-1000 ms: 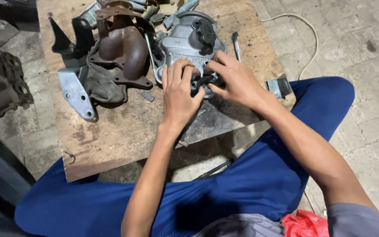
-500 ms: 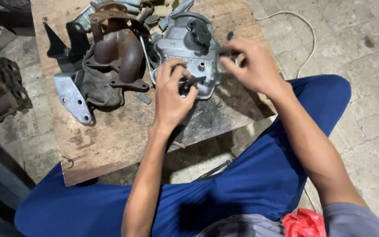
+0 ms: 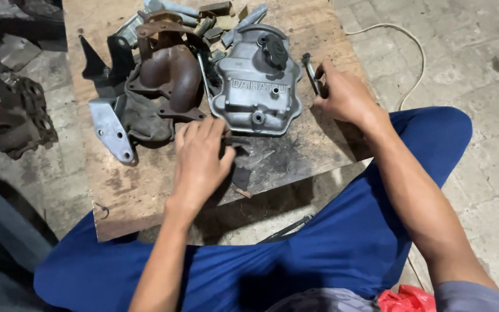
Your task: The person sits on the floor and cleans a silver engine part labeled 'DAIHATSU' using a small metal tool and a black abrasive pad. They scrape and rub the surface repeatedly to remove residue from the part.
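on the worn wooden surface (image 3: 145,190) between the person's knees, the left hand (image 3: 200,162) lies palm down with its fingers curled over a small dark metal part (image 3: 235,141); only an edge of that part shows past the fingertips, so whether the grip is clenched on it or just resting over it cannot be told. the right hand (image 3: 345,95) sits at the far right edge of the surface, fingers closed around the lower end of a slim dark rod-like tool (image 3: 310,72), whose upper end points away from the person.

between the two hands lies a grey cast-metal engine cover (image 3: 255,86), dome side up, with a black round cap (image 3: 274,51) near its top. it looks stiff and fairly heavy, dull rather than slick, though an oily film is likely; the flat flange around its rim would be the sure place to take hold, one hand to each long side. its lower edge lies just beyond the left fingertips, and its right side is just beside the tool.

left of it sits a rusty brown manifold (image 3: 171,72) on a grey rag (image 3: 142,118), with a pale metal bracket (image 3: 111,127) touching the rag. a white cable (image 3: 402,40) runs across the floor.
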